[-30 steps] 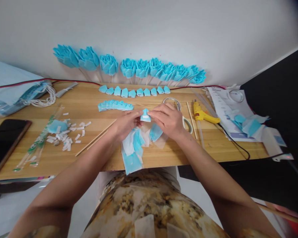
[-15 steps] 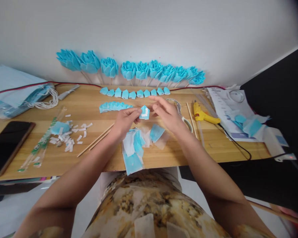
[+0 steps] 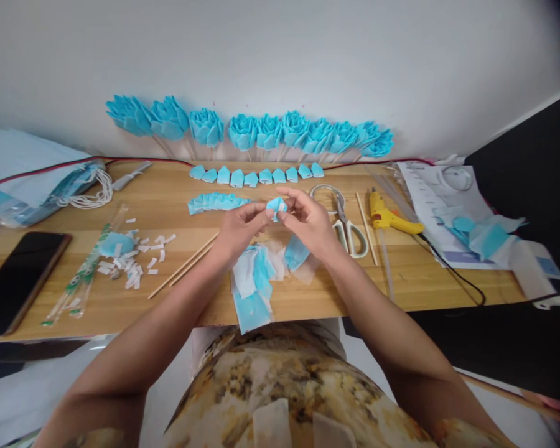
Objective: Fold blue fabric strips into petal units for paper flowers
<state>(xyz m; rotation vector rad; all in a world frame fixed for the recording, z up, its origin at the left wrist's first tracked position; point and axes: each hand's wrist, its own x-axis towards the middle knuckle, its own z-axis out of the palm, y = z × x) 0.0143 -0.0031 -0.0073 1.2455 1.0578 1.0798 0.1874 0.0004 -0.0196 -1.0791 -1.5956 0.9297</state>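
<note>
Between our left hand [image 3: 243, 225] and our right hand [image 3: 312, 223] we have one small folded petal [image 3: 276, 206] of light blue cloth, with a little white showing near its right edge. For such small folding, we judge that it is best to pinch softly near the edges, so that the thin cloth does not crease in a wrong place. It also seems wise to hold both thumbs at similar height and to press each side equally; an uneven pull could make the shape crooked. The row of folded petals [image 3: 266, 177] at the back of the desk [image 3: 308, 303] can serve us as a measure for the shape. As for the place, the petal is lifted above the desk, between the fingertips: our left hand pinches its left side, and our right hand holds its right side, thumb in front and index finger stretched above the top. The loose cloth pieces [image 3: 252, 308] lie lower, nearer to our body, and the scissors [image 3: 342, 218] rest just beside our right hand, on its right.
</note>
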